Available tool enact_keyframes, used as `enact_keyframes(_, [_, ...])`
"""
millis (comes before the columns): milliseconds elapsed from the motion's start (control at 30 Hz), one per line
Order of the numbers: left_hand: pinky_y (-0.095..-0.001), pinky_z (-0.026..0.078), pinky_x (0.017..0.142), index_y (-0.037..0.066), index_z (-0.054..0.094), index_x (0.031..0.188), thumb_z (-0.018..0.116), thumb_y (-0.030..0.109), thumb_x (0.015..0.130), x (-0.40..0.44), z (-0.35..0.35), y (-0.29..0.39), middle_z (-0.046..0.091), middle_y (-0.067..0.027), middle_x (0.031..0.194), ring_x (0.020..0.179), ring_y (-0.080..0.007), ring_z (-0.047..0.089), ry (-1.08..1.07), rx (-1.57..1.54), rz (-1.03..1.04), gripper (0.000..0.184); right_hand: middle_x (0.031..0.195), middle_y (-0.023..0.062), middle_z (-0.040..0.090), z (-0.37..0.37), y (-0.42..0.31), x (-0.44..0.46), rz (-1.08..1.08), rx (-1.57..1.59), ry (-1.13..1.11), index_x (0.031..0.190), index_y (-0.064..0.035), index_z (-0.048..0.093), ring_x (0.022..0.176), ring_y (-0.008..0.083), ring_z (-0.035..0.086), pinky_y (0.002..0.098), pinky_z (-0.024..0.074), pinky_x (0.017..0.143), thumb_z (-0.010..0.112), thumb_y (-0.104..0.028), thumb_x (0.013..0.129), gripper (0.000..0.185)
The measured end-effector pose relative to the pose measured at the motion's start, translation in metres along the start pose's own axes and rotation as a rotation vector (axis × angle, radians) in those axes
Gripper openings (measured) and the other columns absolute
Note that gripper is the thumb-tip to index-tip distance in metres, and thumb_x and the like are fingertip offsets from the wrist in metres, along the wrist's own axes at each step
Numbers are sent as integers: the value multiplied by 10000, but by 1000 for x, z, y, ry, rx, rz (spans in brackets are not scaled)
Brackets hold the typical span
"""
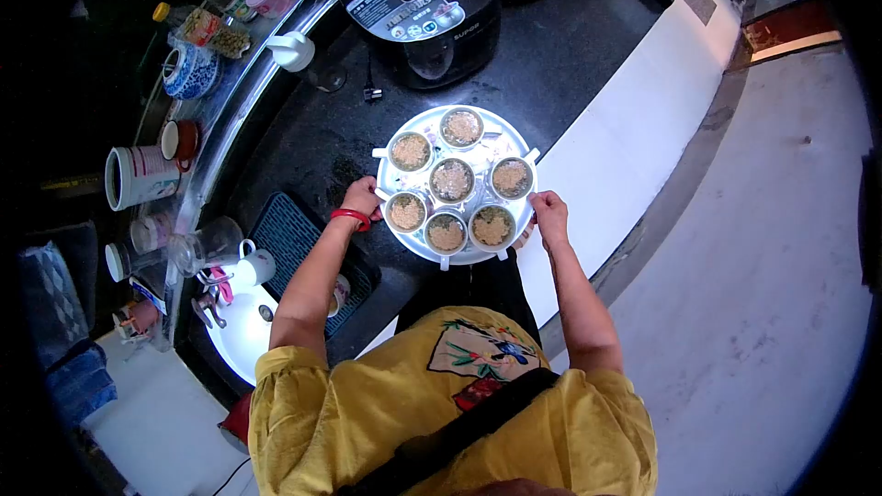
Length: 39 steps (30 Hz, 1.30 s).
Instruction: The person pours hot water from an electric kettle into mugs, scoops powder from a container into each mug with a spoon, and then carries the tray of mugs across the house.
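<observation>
A round, light-coloured tray (511, 132) carries several white mugs, with one mug (452, 181) in the middle and the others ringed about it. Each mug holds a brown, grainy layer with a darker greenish edge around it. My left hand (364, 198), below which a red bangle (351, 218) circles the wrist, grips the tray's left rim. At the right rim, my right hand (549, 215) has its fingers closed on the edge. Parts of the fingers are hidden under the tray, which is over the front edge of the black counter (560, 55).
Behind the tray stands a black rice cooker (427, 14), with a plug (371, 92) nearby. Jars (216, 32) line a ledge on the left. A dark drying mat (299, 239), a white kettle-like pot (255, 264) and a sink (241, 335) are at lower left. Pale floor (735, 266) lies right.
</observation>
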State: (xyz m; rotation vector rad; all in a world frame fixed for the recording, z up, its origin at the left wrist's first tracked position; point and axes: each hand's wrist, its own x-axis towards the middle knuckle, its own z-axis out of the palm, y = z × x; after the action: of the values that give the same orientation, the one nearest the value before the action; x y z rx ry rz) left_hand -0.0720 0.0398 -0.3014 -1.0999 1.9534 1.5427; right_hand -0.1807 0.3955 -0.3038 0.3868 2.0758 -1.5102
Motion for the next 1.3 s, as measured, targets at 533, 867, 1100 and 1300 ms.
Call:
enact_keyframes(533, [-277,461,475,11,579,876,597,92,762,33,-9,21,602,-55,710,573,-147,580,-32,38,106,142,754,57,587,55,49,3,-6,586,234,916,63,601,632,110,511,235,426,597,506,-250,858,333])
enact_keyframes(867, [-279,467,630,-21,606,942,566,34,763,20,0,11,624,-62,825,690,-137,583,-13,21,179,192,703,77,444,49,85,19,-76,196,261,900,68,600,717,151,427,296,380,637,518,-217,835,303])
enact_keyframes(1100, [-257,448,585,-26,620,868,559,23,732,15,20,8,607,-49,777,648,-117,560,2,-98,243,157,698,77,462,19,66,2,-25,344,268,856,73,593,704,142,427,280,373,619,525,-156,823,241])
enact_keyframes(1300, [-244,454,570,-27,608,823,554,-11,695,-10,70,54,607,-51,735,624,-121,572,76,-253,250,140,678,19,550,-43,14,-16,-23,356,274,863,54,597,551,94,446,260,390,520,519,-141,837,212])
